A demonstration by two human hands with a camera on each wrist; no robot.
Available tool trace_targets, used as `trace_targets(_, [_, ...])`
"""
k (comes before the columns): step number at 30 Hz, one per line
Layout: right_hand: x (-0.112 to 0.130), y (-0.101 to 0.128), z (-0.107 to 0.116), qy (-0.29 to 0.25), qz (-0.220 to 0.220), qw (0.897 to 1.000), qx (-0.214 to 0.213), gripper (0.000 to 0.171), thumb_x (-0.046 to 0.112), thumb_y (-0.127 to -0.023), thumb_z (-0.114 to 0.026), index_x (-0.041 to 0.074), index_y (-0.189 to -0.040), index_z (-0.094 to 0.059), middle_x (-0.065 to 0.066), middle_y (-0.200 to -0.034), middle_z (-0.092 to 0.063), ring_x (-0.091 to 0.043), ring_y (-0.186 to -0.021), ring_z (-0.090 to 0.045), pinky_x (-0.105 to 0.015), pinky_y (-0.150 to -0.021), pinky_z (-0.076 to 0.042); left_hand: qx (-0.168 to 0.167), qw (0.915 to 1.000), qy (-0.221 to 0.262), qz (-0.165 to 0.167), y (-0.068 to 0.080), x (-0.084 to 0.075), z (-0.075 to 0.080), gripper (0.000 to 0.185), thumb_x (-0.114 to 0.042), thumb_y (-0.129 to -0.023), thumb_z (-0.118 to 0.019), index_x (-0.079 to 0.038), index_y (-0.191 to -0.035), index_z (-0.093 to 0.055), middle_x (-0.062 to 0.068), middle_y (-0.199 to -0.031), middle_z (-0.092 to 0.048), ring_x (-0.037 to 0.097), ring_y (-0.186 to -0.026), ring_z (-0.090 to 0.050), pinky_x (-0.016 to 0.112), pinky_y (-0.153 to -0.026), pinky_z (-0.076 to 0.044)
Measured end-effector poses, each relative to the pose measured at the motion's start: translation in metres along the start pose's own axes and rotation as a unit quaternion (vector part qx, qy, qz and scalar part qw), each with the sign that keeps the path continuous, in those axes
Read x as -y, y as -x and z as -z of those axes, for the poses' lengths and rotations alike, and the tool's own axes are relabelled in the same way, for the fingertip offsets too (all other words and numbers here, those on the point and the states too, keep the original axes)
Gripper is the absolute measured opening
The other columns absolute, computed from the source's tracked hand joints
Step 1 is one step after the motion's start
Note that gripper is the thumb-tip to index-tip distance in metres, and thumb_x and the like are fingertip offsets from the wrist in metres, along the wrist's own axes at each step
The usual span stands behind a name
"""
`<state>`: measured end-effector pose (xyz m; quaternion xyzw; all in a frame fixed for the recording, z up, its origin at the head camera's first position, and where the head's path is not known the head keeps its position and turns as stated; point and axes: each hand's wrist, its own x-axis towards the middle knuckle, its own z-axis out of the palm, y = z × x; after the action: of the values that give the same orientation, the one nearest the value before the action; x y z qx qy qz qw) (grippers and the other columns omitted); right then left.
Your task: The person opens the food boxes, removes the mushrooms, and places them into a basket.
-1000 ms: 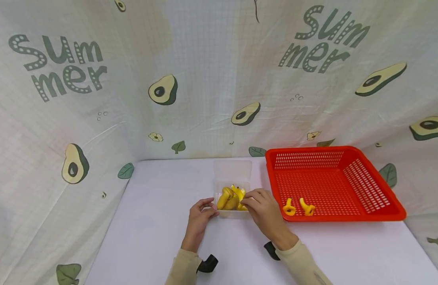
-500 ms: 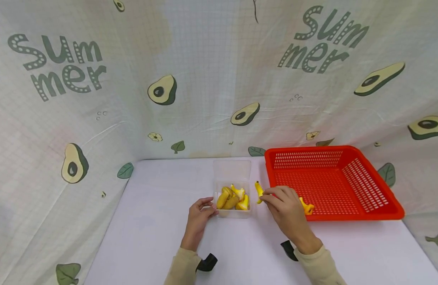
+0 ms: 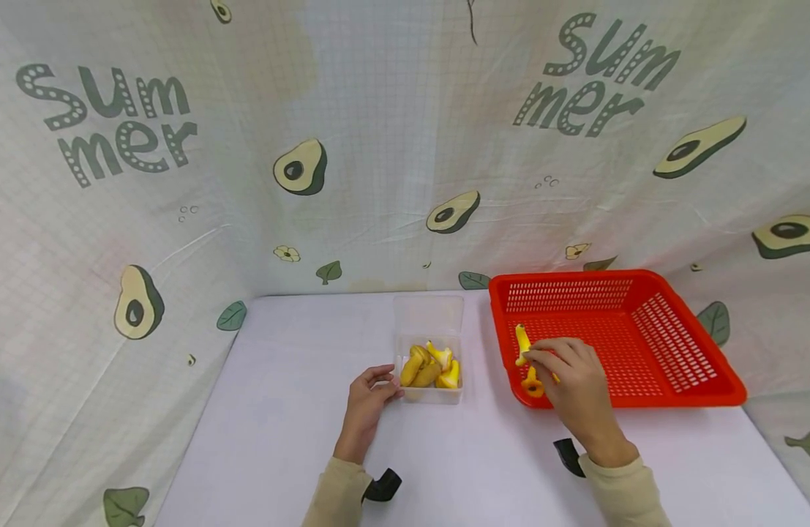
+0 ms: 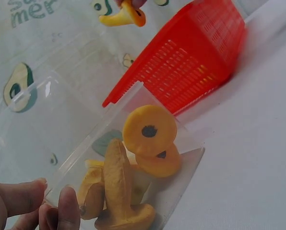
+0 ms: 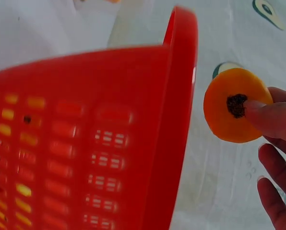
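My right hand (image 3: 579, 391) pinches a yellow toy mushroom (image 3: 522, 344) over the left side of the red basket (image 3: 701, 344). In the right wrist view the mushroom's round orange cap (image 5: 220, 108) with its dark centre faces the camera, the thumb on it. Below, another yellow mushroom (image 3: 533, 386) lies in the basket, partly covered by the hand. My left hand (image 3: 368, 410) holds the left front corner of a clear plastic box (image 3: 433, 397), with fingertips on either side of its wall in the left wrist view. Inside lie brown mushrooms (image 4: 116, 177) and yellow ones (image 4: 150, 129).
The box's clear lid (image 3: 429, 315) stands open at its back. The basket's raised rim (image 5: 179, 96) is to the right of the box. Behind the white table (image 3: 279, 380) hangs a cloth (image 3: 378, 146) printed with avocados.
My right hand has lifted a yellow mushroom out of the box and carried it right, over the basket. The left hand has stayed at the box corner.
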<state>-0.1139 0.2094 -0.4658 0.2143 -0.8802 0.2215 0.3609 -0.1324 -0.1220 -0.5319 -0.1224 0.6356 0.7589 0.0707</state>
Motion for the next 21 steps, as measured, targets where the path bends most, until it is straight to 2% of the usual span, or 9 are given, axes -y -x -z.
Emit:
trace_targets(7, [-0.022, 0.008, 0.008, 0.012, -0.022, 1.000, 0.000, 0.040, -0.017, -0.061, -0.093, 0.000, -0.095, -0.080, -0.014, -0.100, -0.074, -0.035, -0.097, -0.062, -0.043, -0.081, -0.047, -0.003, 1.0000, -0.001, 0.003, 0.001, 0.000, -0.001, 0.039, 0.011, -0.096, -0.068, 0.017, -0.133, -0.058, 0.011, -0.104, -0.058, 0.013, -0.081, -0.065, 0.025, -0.078, -0.065])
trace_targets(21, [-0.058, 0.020, 0.023, 0.056, -0.083, 0.995, 0.028, 0.035, -0.016, -0.066, -0.091, -0.002, -0.096, -0.079, -0.017, -0.100, -0.073, -0.038, -0.098, -0.060, -0.055, -0.082, -0.050, 0.002, 1.0000, -0.003, 0.003, -0.001, -0.004, -0.003, 0.040, 0.011, -0.095, -0.067, 0.019, -0.132, -0.055, 0.009, -0.104, -0.059, 0.014, -0.084, -0.062, 0.026, -0.078, -0.065])
